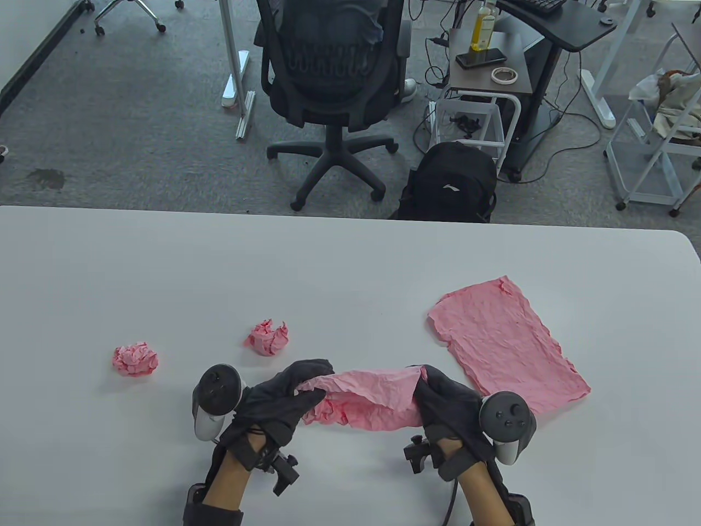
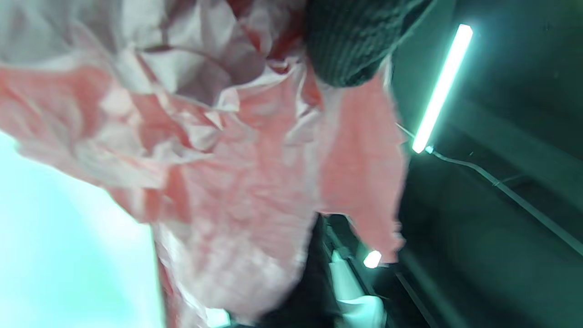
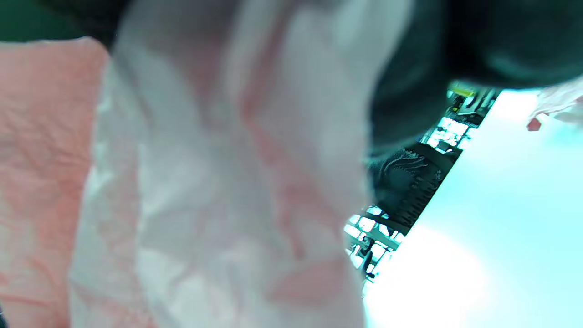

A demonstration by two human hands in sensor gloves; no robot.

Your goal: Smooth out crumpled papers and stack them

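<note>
Left hand: the left hand point(image 1: 285, 397) comes in from the near edge of the table point(image 1: 350, 263), palm turned toward the middle, with its fingers curled over the left end of the half-open paper point(image 1: 369, 402) and gripping it.
Left fingers, close up: in the left wrist view one dark gloved fingertip point(image 2: 350, 41) presses into the creased pink sheet point(image 2: 237, 159); the other fingers are hidden behind the paper.
Right hand: the right hand point(image 1: 446, 402) mirrors it, wrist low over the table and fingers folded round the right end of the same sheet, pinching it.
Right fingers, close up: the right wrist view is blurred; pale pink paper point(image 3: 227, 182) fills most of it and I cannot tell how each finger lies.
Trackers: a grey tracker sits on the back of each hand, the left one point(image 1: 216, 397) at the outer left, the right one point(image 1: 506, 419) at the outer right.
Half-open paper: held between both hands near the front of the table, stretched sideways, its top edge folded over and its lower part bunched.
Flat sheet: a smoothed pink sheet point(image 1: 506, 342) lies on the table just beyond and right of the right hand, wrinkled but spread out.
Paper balls: two crumpled pink balls lie left of centre, one point(image 1: 267, 337) just beyond the left hand, the other point(image 1: 135, 359) further left, apart from each other.
</note>
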